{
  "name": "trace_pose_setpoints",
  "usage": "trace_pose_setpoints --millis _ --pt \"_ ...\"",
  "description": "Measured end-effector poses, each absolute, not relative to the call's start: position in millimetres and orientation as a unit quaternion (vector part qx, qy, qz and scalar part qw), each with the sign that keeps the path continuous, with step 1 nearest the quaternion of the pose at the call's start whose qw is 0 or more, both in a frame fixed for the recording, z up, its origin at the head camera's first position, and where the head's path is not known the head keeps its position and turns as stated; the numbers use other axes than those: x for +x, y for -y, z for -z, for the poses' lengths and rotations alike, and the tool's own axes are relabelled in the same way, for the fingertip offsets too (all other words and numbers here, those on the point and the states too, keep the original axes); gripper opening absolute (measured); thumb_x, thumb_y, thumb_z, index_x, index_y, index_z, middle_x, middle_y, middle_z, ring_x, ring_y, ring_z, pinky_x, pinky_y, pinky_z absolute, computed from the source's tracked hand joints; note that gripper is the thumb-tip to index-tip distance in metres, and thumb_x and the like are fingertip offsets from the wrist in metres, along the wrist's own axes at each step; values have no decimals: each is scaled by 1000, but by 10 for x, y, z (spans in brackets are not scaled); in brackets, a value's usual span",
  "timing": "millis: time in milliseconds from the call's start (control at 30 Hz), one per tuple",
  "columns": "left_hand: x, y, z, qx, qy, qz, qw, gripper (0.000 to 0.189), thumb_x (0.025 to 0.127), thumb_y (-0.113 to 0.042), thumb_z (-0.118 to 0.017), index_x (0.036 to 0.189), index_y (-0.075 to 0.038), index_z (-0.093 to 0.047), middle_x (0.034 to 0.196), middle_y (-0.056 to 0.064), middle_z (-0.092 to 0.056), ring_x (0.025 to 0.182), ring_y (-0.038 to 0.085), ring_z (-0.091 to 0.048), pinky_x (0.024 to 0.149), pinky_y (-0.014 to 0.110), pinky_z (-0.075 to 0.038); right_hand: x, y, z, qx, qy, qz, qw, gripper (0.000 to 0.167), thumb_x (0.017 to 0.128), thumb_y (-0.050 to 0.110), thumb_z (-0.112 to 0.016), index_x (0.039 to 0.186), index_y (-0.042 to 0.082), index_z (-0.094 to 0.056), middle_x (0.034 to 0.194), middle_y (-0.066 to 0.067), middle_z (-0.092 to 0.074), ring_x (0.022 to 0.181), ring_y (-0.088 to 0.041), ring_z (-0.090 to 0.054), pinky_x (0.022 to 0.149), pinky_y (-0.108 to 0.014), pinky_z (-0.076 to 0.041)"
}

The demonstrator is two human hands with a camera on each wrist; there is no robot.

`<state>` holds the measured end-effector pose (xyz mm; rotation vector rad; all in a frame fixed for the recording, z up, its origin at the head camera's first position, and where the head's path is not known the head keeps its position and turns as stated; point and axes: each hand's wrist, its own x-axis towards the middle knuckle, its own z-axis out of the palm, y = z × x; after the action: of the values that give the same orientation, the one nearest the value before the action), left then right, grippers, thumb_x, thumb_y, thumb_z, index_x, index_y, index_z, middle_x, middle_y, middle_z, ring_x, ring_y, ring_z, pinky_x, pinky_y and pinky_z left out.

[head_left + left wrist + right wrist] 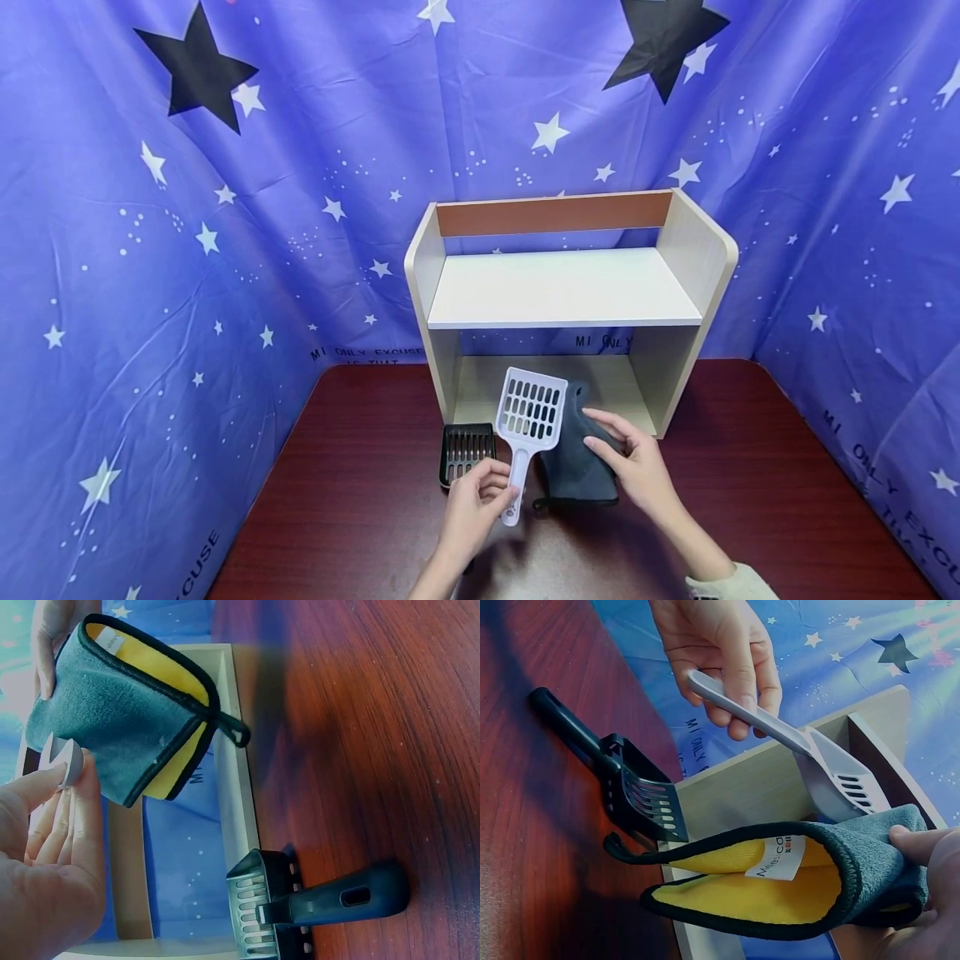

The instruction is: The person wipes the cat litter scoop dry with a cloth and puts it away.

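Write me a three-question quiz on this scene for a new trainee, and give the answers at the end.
1. Which hand holds the pale scoop?
2. True or false: neither hand holds the black scoop.
3. Which colour is the inner side of the cloth? a) pink b) yellow c) purple

Key:
1. The left hand.
2. True; the right hand holds the cloth instead.
3. b) yellow

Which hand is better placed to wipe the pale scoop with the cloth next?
Probably the right: the right hand holds the cloth beside the pale scoop, while the left hand pinches the scoop's handle.
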<state>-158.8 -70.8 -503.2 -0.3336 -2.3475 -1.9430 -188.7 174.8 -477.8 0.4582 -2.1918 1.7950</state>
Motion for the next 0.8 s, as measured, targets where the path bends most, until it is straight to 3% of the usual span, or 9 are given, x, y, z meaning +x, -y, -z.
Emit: trace_pose_setpoints --millis 267,500,800 --pt "-1596 694 5031 -102 764 636 41 16 83 0 -76 97 -2 -68 87 15 -76 77 3 -69 73 19 -61 -1854 -1721 4800 165 746 -635 112 33 93 0 -66 125 -7 -63 108 20 -72 88 1 -70 69 -21 -62" --pt "-1606 694 5030 -104 763 636 48 16 84 -2 -76 98 -2 -67 88 14 -77 77 6 -70 73 20 -61 -1837 -1697 4804 171 762 -612 123 31 91 2 -69 121 -4 -67 107 18 -73 94 7 -66 74 -14 -58" --pt "-1609 695 5014 -94 759 642 47 16 84 -2 -76 97 -1 -68 88 16 -77 76 7 -71 72 20 -61 -1829 -1685 4850 189 770 -597 122 29 90 2 -70 119 -2 -69 107 0 -77 99 8 -65 80 -11 -55"
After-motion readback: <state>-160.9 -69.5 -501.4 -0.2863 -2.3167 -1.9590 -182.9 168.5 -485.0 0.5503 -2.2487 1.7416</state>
